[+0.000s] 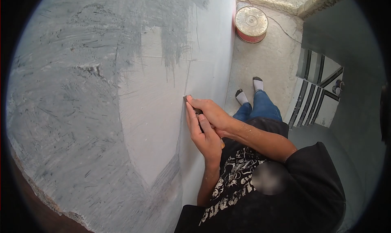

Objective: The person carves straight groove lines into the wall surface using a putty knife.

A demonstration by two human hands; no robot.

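Observation:
A pale wall (150, 111) with scratched grey areas fills the left side. My right hand (209, 113) is closed round a slim hand tool, which is mostly hidden. The tool's small tip (185, 97) touches the wall by a thin vertical line, and a yellowish end of it shows near my left wrist. My left hand (205, 140) lies just below and against my right hand, its fingers together along the wall and its thumb over the dark part of the tool.
A round drum (251, 21) with a red side stands on the floor (277, 50), a thin cable beside it. White panels with black strips (306, 102) and small round cans (338, 87) are at the right. My socked feet (249, 90) are near the wall's base.

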